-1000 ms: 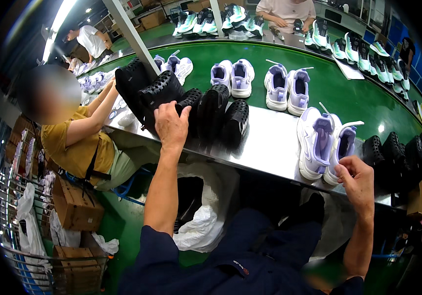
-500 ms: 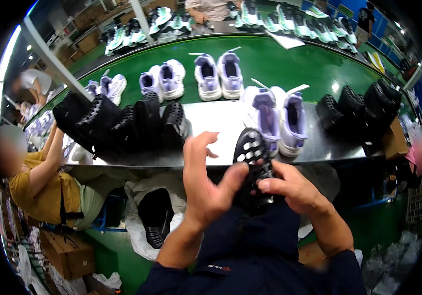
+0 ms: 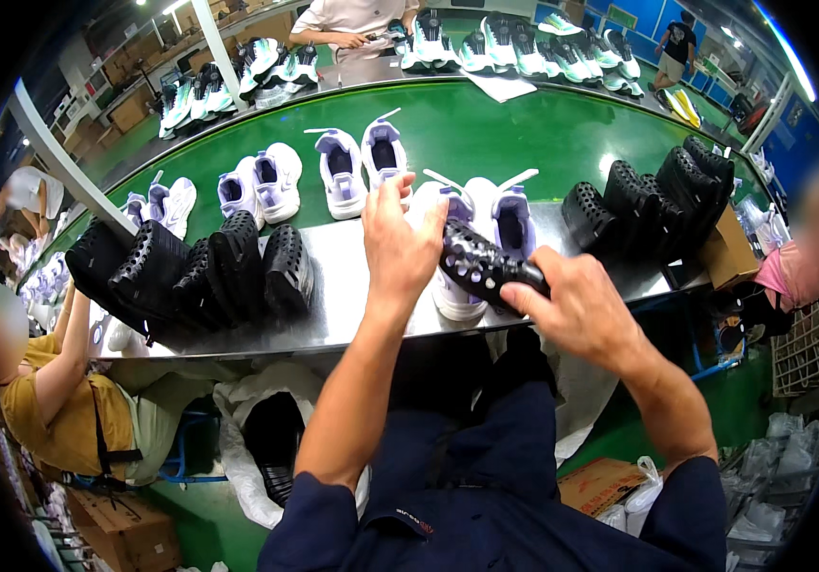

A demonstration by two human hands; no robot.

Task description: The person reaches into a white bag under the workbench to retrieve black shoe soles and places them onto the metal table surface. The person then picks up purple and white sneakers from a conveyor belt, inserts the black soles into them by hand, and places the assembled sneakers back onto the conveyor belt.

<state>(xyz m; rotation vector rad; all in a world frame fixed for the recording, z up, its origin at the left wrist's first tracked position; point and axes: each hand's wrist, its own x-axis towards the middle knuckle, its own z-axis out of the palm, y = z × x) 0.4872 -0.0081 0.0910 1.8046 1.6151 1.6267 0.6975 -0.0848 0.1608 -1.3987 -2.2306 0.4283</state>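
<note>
My right hand (image 3: 572,300) grips one end of a black perforated shoe last (image 3: 486,267), its rounded holed end pointing left. Behind the last stands a pair of white sneakers with lilac linings, the left sneaker (image 3: 460,307) partly covered by the last and the right sneaker (image 3: 512,224) beside it. My left hand (image 3: 395,238) reaches up at the left sneaker's side, thumb and fingers apart. White shows between them, and the thumb lies close to the tip of the last. Some of its fingers are hidden.
Black lasts stand in groups left (image 3: 238,257) and right (image 3: 629,200) on the metal ledge (image 3: 352,319). Further lilac-lined sneakers (image 3: 338,172) sit on the green belt (image 3: 486,124). A person (image 3: 57,391) works at the left. Below lies a white sack (image 3: 238,477).
The last has turned from nearly upright to slanting left and sits nearer the sneakers. My left hand has moved up and forward to the left sneaker. The whole view has shifted.
</note>
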